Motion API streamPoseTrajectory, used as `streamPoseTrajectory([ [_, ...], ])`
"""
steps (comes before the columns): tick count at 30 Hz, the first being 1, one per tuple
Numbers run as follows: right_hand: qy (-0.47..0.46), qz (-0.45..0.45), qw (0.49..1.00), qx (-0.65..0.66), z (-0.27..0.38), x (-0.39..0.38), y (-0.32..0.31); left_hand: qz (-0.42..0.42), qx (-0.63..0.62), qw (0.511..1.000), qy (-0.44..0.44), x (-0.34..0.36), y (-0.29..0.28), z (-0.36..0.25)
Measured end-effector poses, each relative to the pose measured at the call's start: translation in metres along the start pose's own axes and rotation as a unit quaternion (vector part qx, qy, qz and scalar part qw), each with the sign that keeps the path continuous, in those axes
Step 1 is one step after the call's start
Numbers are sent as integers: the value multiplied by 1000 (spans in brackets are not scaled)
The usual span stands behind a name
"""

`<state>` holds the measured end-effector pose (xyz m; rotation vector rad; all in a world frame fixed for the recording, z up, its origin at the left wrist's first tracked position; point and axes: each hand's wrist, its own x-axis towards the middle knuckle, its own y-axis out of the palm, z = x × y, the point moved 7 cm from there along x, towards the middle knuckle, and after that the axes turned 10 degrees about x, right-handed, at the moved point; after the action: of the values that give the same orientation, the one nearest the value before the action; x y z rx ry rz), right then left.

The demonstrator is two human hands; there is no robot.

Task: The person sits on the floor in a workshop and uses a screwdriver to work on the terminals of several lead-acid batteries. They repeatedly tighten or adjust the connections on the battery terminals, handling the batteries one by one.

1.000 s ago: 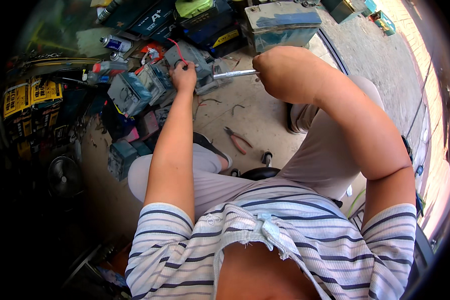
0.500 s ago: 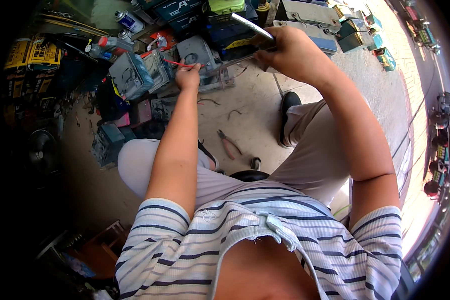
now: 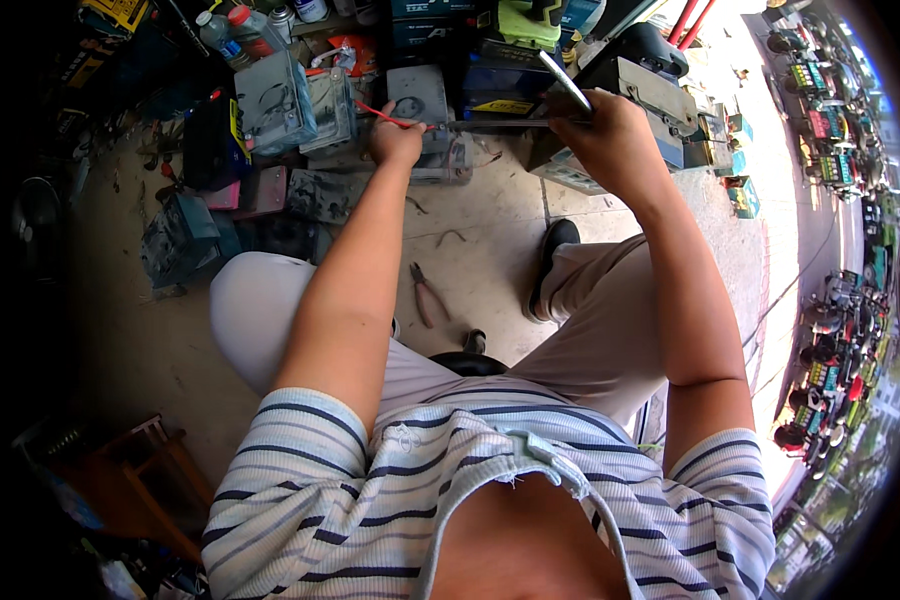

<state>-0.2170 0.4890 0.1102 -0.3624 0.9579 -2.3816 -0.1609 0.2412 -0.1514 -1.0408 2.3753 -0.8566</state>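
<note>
My left hand (image 3: 398, 140) is closed with a red wire (image 3: 382, 115) pinched in its fingers. The wire's end points right, above a grey battery (image 3: 417, 92). My right hand (image 3: 615, 145) is closed around a slim silver-edged object (image 3: 565, 82), seen nearly edge-on, so its kind is unclear. A thin dark rod (image 3: 500, 124) runs from the right fingers toward the red wire's end; whether they touch I cannot tell. Below, on the floor between my feet, lie pliers with reddish handles (image 3: 430, 302).
Used batteries (image 3: 275, 105) crowd the far left, with bottles (image 3: 255, 32) behind them. A pale case (image 3: 650, 95) stands beyond my right hand. Wire scraps (image 3: 451, 236) lie on the floor. Under me is a black wheeled seat (image 3: 467, 363). Several parked scooters (image 3: 830, 350) line the far right.
The view has shifted, moving the floor and batteries in the picture. Both hands keep their holds; the right hand with its silver-edged object sits slightly further right and lower in the picture.
</note>
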Motion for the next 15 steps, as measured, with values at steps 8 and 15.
streamPoseTrajectory([
  [8,19,9,1000,-19,7,-1,9,18,-56,998,-32,-3,-1,-5],
  [15,24,18,999,-22,17,-3,12,0,-14,1000,-7,-10,-8,-12],
])
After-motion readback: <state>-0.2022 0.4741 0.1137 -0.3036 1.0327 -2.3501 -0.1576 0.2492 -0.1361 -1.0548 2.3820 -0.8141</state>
